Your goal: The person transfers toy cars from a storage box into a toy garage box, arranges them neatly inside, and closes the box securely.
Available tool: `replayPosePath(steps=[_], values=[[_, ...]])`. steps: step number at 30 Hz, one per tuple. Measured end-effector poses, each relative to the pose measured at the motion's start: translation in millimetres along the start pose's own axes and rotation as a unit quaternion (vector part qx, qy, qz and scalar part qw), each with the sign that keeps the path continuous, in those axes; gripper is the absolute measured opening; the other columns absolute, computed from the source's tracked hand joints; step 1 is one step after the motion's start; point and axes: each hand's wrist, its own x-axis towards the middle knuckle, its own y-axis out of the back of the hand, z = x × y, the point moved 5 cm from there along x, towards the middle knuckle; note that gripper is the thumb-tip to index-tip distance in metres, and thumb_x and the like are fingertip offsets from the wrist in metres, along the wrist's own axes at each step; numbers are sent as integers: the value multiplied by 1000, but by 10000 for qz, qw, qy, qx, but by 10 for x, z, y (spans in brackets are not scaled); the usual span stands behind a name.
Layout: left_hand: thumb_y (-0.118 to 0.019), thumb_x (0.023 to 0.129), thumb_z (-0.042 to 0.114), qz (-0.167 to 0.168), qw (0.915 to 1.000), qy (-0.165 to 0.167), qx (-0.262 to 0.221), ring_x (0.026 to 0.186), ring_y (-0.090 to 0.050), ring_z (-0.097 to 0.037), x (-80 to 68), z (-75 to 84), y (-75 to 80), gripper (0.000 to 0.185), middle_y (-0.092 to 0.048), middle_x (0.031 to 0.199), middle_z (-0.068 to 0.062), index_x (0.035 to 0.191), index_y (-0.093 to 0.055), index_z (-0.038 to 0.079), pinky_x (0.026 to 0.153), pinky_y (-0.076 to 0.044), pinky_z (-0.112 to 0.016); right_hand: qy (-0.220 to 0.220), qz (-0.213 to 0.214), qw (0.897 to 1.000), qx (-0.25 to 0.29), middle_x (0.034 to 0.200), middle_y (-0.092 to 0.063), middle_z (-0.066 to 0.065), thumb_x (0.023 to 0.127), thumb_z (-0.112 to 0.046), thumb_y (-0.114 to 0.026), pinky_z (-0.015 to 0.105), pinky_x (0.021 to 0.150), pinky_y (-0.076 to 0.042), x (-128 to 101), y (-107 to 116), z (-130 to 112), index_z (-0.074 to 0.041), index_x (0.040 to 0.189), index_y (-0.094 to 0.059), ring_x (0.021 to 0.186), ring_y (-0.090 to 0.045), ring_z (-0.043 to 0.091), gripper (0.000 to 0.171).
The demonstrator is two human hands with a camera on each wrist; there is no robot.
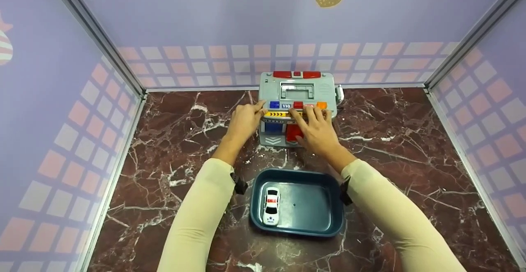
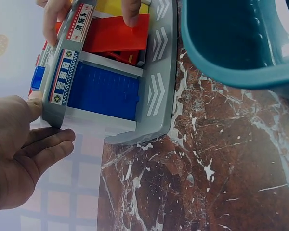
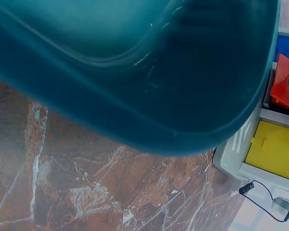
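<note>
A grey toy emergency station [image 1: 272, 91] stands against the back wall, with coloured buttons along its roof front. My left hand [image 1: 243, 120] holds its left roof corner, the thumb against the edge. The fingers of my right hand [image 1: 318, 132] rest over the front of the roof. In the left wrist view the right thumb presses on the red door [image 2: 118, 38], which is tilted outward. Behind that door, something red shows in the bay. The blue door [image 2: 103, 91] is down, as is the yellow door [image 3: 272, 149] in the right wrist view.
A dark teal tray [image 1: 296, 233] sits in front of the station, between my forearms. Inside at its left lies a white toy police car [image 1: 271, 216]. A small handset on a black cord [image 3: 262, 204] hangs at the station's right side. Patterned walls enclose the marbled table [image 1: 176, 157].
</note>
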Motion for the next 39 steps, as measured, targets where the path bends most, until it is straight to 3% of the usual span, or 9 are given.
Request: replayPosePath(steps=[13, 25, 39], values=[[-69, 92, 47, 202, 9996, 118, -135, 114, -71, -35, 35, -23, 39, 37, -74, 121, -5, 126, -71, 32, 99, -55, -48, -23, 166, 9994, -291, 128, -45, 24, 78, -43, -86, 64, 93, -36, 66, -72, -12, -22, 153, -34, 116, -44, 45, 93], [-69, 94, 47, 120, 9996, 168, -178, 114, -70, -37, 40, -20, 53, 36, -73, 123, -6, 126, -71, 31, 98, -55, -50, 35, 308, 9980, -559, 122, -46, 24, 78, -44, -86, 61, 87, -36, 121, -133, -7, -24, 149, -36, 108, -44, 44, 89], [-68, 94, 45, 210, 9995, -70, -225, 106, -74, -33, 29, -14, 48, 38, -74, 120, -6, 127, -70, 27, 95, -57, -48, -19, 471, 9964, -705, 118, -47, 22, 78, -44, -87, 59, 84, -36, 152, -162, -15, -25, 144, -38, 106, -45, 42, 85]])
